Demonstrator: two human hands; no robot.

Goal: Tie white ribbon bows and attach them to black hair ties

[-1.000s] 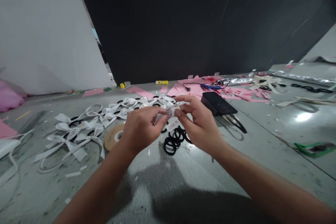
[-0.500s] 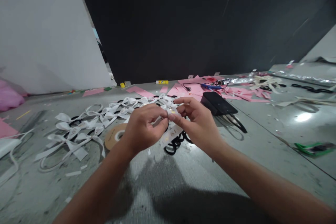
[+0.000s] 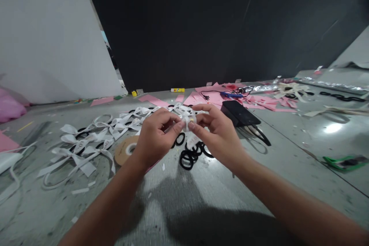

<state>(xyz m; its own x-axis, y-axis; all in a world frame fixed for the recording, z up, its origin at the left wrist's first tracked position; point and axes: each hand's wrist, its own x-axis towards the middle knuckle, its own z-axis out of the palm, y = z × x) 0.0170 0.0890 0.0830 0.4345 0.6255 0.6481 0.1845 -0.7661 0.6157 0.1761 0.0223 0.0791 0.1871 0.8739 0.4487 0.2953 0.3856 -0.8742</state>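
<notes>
My left hand [image 3: 157, 134] and my right hand [image 3: 217, 132] meet above the grey floor, both pinched on a short piece of white printed ribbon [image 3: 190, 123] held between their fingertips. A tail of the ribbon hangs down below my right fingers. Right under the hands lies a small heap of black elastic hair ties [image 3: 191, 153]. To the left of my left hand sits a brown tape roll [image 3: 126, 150], partly hidden by my wrist.
Several finished white ribbon bows [image 3: 95, 138] on black ties spread across the floor at left. A black flat box [image 3: 239, 113] lies right of my hands, with pink paper scraps [image 3: 259, 102], a blue-handled tool [image 3: 232, 95] and a cable behind it. A green object [image 3: 344, 162] lies at far right.
The hands have risen slightly and drawn closer together. The hanging ribbon tail, long half a second ago, is now shorter and mostly tucked behind my right fingers.
</notes>
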